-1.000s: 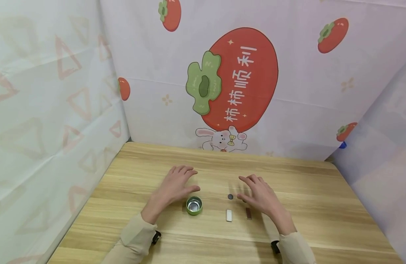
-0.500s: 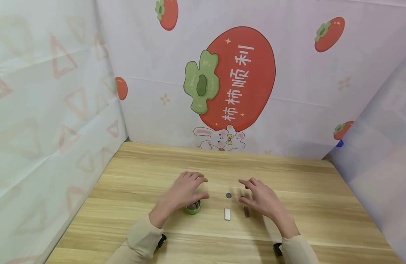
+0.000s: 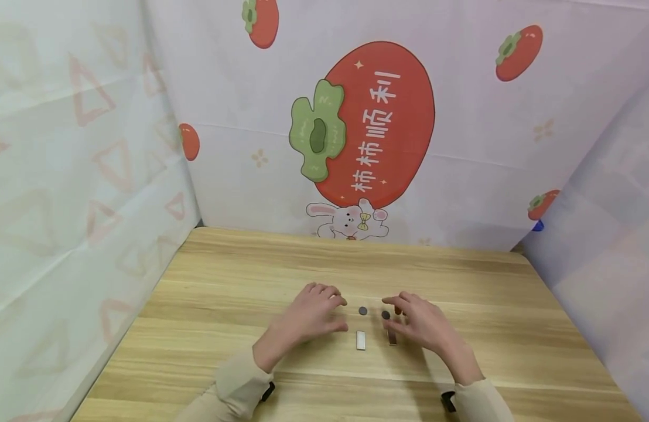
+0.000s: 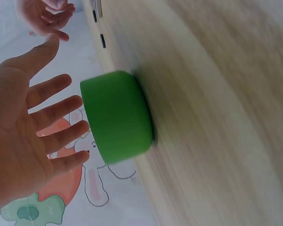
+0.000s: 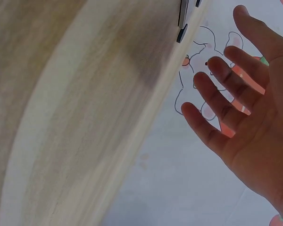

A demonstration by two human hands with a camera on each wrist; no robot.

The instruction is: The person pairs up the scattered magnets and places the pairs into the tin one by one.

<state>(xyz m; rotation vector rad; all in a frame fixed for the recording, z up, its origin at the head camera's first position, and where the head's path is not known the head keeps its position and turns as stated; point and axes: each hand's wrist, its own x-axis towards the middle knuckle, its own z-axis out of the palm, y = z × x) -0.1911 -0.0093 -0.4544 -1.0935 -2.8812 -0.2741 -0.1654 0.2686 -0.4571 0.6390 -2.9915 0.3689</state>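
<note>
My left hand (image 3: 311, 316) hovers above the table with its fingers relaxed and thumb apart. In the left wrist view a small green tin (image 4: 115, 117) stands on the table beside its fingertips; the hand hides this tin in the head view. My right hand (image 3: 424, 321) is held loosely over the table, palm facing inward, holding nothing. Near its thumb lie a dark disc (image 3: 385, 315) and a dark reddish-brown bar (image 3: 392, 337), partly covered. Between the hands are another dark disc (image 3: 363, 310) and a silvery-white bar (image 3: 361, 340).
The wood-grain table (image 3: 240, 258) ends at a printed cloth backdrop (image 3: 477, 193). A pale cloth wall (image 3: 92, 176) rises along the left side, and another (image 3: 609, 234) along the right. Small dark bands sit under both sleeves.
The left hand has moved right and slightly nearer, now covering the tin in the head view. The right hand has shifted slightly, and the second disc shows beside its thumb.
</note>
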